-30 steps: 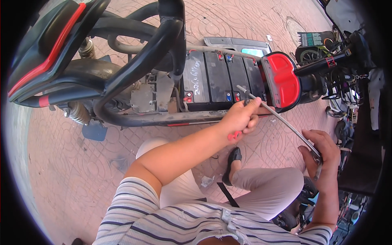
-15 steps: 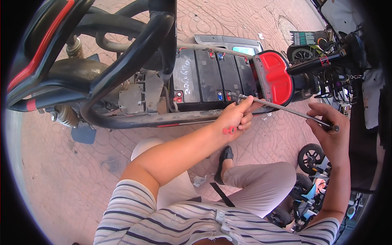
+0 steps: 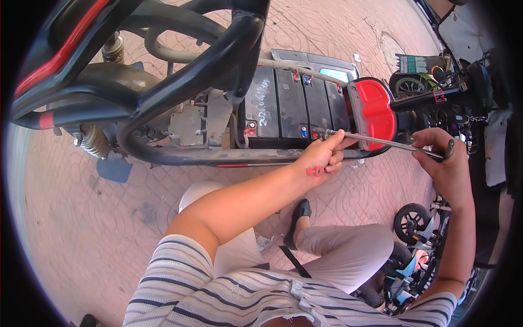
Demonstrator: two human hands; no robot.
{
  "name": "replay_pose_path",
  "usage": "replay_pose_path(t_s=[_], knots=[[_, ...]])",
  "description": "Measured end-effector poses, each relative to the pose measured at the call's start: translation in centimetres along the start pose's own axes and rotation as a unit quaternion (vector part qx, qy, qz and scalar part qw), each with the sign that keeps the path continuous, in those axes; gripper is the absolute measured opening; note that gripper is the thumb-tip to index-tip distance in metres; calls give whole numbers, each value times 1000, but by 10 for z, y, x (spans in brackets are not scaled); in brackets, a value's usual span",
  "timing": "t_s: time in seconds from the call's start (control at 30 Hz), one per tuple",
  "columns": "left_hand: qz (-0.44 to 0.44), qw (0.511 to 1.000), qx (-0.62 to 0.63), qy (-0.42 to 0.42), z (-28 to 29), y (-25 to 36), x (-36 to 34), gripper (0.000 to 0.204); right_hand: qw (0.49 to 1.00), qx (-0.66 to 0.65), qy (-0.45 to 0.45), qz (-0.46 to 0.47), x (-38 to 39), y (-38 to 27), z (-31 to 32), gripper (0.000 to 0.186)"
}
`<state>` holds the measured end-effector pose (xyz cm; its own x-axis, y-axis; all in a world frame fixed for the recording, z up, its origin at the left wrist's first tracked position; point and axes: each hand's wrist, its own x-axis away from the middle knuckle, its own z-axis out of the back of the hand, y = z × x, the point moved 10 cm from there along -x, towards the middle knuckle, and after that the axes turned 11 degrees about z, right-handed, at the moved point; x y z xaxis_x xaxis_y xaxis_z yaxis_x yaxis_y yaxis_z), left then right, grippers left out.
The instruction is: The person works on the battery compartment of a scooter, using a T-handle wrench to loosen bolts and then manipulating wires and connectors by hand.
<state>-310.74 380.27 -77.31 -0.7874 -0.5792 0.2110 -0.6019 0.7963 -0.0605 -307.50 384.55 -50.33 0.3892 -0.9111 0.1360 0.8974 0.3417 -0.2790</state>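
Observation:
A long metal rod-shaped wrench (image 3: 381, 141) slants between my two hands. My left hand (image 3: 325, 156) pinches its shaft near the left end, over the front terminals of the black batteries (image 3: 265, 103). The exact contact at that end is hard to make out. A small red plastic piece (image 3: 315, 171) shows at the base of my left hand. My right hand (image 3: 444, 163) is closed round the handle end, where a short dark arm of the wrench sticks up. Red and blue terminals show along the batteries' near and far edges.
Black frame tubes (image 3: 190, 76) of the vehicle arch over the left side. A red tray-like part (image 3: 376, 113) sits right of the batteries. A grey panel (image 3: 313, 61) lies behind. Parked small vehicles (image 3: 412, 224) stand at the lower right, on patterned pink paving (image 3: 141, 218).
The whole scene has shifted slightly to the right in view. The wrench's short handle arm has turned upward in my right hand. My left hand keeps its pinch on the shaft.

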Motion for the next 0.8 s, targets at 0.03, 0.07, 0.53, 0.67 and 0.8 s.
replay_pose_path(t_s=[0.03,0.07,0.53,0.67,0.8], knots=[[3,1000,3,4,-1,0,0,36,1000,-6,1,13,-5,-2,1,28],[0,1000,3,6,0,1,0,36,1000,-14,1,28,-11,-4,2,28],[6,998,65,1,-4,2,-1,32,976,-53,-125,-168,-87,0,-13,7],[-10,994,108,-32,-11,12,-9,36,997,61,21,44,-96,-18,7,40],[-11,981,195,-19,-13,18,-11,35,984,73,89,136,-93,-46,7,45]])
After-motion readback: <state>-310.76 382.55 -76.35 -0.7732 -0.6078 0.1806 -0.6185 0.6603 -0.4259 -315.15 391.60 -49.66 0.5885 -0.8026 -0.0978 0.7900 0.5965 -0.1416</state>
